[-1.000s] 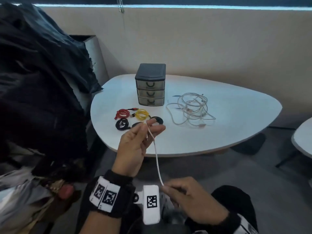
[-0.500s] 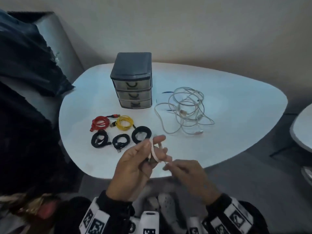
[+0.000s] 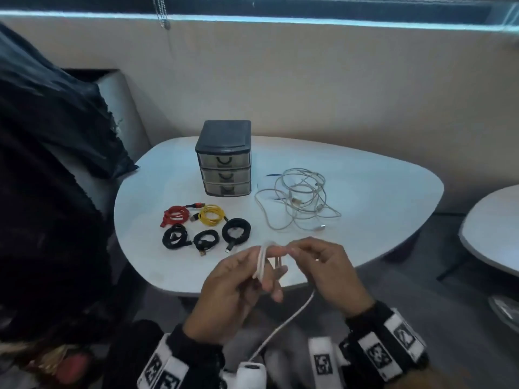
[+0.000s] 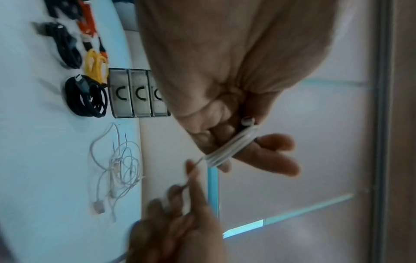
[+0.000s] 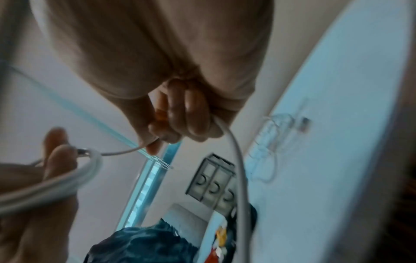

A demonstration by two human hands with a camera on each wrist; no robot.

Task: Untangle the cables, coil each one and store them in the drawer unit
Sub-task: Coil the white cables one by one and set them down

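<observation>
office or lounge | rounded white table (image 3: 365, 197) | window blind (image 3: 309, 7) | grey floor (image 3: 449, 276)

We see a white cable (image 3: 261, 259) wound in pale loops, and on the white table (image 3: 365, 192) a dark grey drawer unit (image 3: 223, 158) with translucent smoky drawers and black handles. Near left lie a red coil (image 3: 175, 215), a yellow coil (image 3: 211, 215) and three black coils (image 3: 236, 233), with a whitish tangle (image 3: 302, 200) at right. The wristbands (image 3: 379, 357) are black with white, black-patterned marker squares.
</observation>
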